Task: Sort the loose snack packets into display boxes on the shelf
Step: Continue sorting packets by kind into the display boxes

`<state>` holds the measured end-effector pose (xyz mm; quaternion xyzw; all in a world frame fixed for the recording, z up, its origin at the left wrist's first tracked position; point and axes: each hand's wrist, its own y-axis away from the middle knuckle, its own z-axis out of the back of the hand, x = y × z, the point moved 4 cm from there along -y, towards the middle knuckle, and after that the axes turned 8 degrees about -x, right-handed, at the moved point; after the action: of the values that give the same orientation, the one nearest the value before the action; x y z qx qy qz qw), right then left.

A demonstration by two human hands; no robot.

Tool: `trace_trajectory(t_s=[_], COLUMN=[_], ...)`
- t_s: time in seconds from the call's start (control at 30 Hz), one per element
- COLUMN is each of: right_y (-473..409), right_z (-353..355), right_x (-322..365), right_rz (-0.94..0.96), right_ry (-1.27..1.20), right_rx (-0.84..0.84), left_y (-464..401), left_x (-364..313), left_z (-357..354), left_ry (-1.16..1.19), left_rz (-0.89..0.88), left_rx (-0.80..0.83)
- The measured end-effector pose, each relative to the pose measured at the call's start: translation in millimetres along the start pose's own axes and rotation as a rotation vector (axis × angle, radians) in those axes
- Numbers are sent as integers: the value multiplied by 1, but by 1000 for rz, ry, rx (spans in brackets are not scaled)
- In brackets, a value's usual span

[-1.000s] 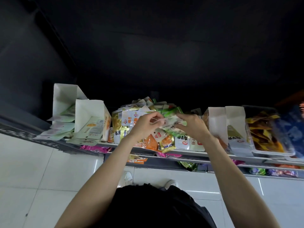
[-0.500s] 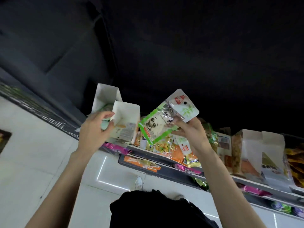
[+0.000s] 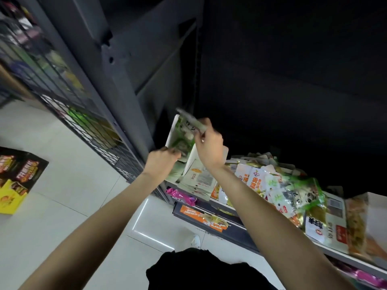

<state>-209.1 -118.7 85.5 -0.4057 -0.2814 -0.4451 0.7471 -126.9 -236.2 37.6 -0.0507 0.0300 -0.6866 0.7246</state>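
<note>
left hand: the left hand (image 3: 162, 159) sits nearest, just below and left of the pinch, fingers curled at the lower lip of the white display box (image 3: 174, 130). Pretty sure it's steadying the box, but can't tell if it actually grips the card

right hand: the right hand (image 3: 209, 143) pinches the top edge of a green packet (image 3: 182, 139), thumb and fingers closed on it

green packet: glossy crinkly film, flat pouch shape, motion-blurred. It's leaning into the mouth of the box right below the pinch, so I'd say it's about halfway in

second box: another white box (image 3: 199, 174) right under the right wrist, matte card with flat pale packets stacked in it, looks sorted already

pile: off to the right of the grip, a big heap of loose packets (image 3: 278, 191) on the shelf (image 3: 335, 255). Shiny foil and plastic, orange, white and green mixed up

progress: early days imo, a couple of boxes started and most of that heap left to go
</note>
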Motion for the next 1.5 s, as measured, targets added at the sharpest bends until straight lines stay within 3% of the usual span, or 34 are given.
trace_trajectory(t_s=[0.23, 0.37, 0.5, 0.63, 0.73, 0.8, 0.87, 1.0, 1.1, 1.23, 1.37, 1.5], right_y=[0, 3, 11, 26, 48, 68, 92, 141, 170, 187, 185, 185], right_z=[-27, -48, -50, -21, 30, 71, 109, 172, 208, 226, 227, 221], right_x=[-6, -2, -8, -11, -24, -40, -65, -126, -164, -211, -232, -243], right_rz=[534, 714, 635, 527, 280, 141, 58, -138, -261, -361, -352, -338], right_ry=[437, 683, 743, 502, 298, 243, 266, 341, 435, 579, 556, 506], right_rx=[110, 246, 284, 186, 162, 126, 80, 35, -15, 127, 310, 405], left_y=[6, 4, 4, 3, 15, 24, 30, 29, 23, -1, -21, -18], left_x=[-1, 2, 4, 1, -10, -25, -49, -127, -195, -265, -300, -311], left_z=[2, -1, -8, 6, 26, 46, 67, 75, 43, -18, -53, -69], left_ry=[-68, -72, -107, -85, -44, 24, 133, 567, 667, 613, 569, 687], left_rz=[-108, -85, -64, 60, 164, 167, 100, -81, -140, -23, 163, 451], left_rx=[-45, -69, -42, -67, 35, -32, -207, -446, -343, 12, 90, 102])
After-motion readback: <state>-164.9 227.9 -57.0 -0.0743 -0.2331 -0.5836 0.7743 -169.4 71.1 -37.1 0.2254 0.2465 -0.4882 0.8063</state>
